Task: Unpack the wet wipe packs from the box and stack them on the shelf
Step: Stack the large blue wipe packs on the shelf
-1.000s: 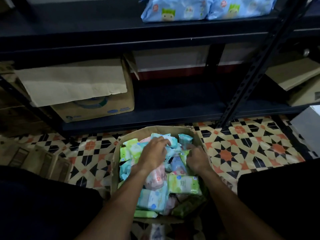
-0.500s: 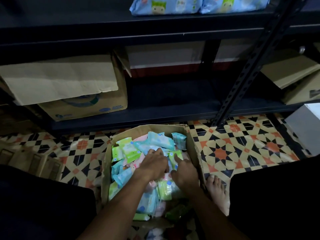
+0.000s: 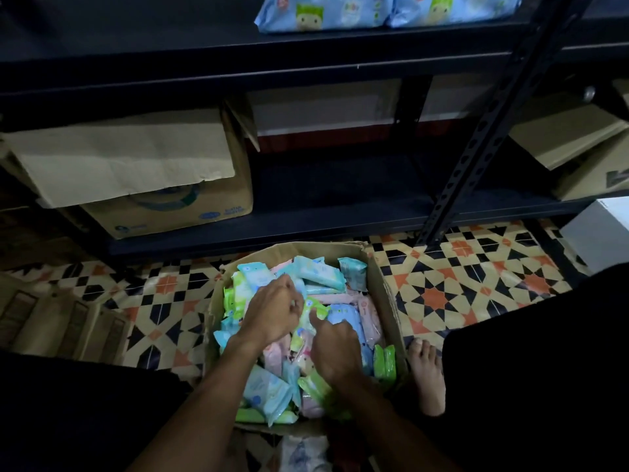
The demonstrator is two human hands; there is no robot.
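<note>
An open cardboard box [image 3: 386, 294] stands on the tiled floor, full of small wet wipe packs [image 3: 320, 275] in blue, green and pink. Both hands are down inside it. My left hand [image 3: 272, 311] has its fingers curled over the heap and pinches the edge of a green pack [image 3: 316, 310]. My right hand [image 3: 335, 347] lies beside it, index finger stretched toward that green pack, its other fingers buried among the packs and hidden. Two large blue wipe packs [image 3: 323, 11] lie on the dark upper shelf [image 3: 204, 66].
A slanted perforated shelf post [image 3: 476, 148] rises at right. On the lower shelf [image 3: 340, 226] stands a cardboard box with a drooping flap [image 3: 163, 206]. More cartons [image 3: 561, 144] and a white box [image 3: 599, 233] are at right. A bare foot [image 3: 427, 376] is beside the box.
The hands, pressed together deep in the heap half a second ago, have drawn slightly apart. The packs have shifted about. The camera has tilted a little.
</note>
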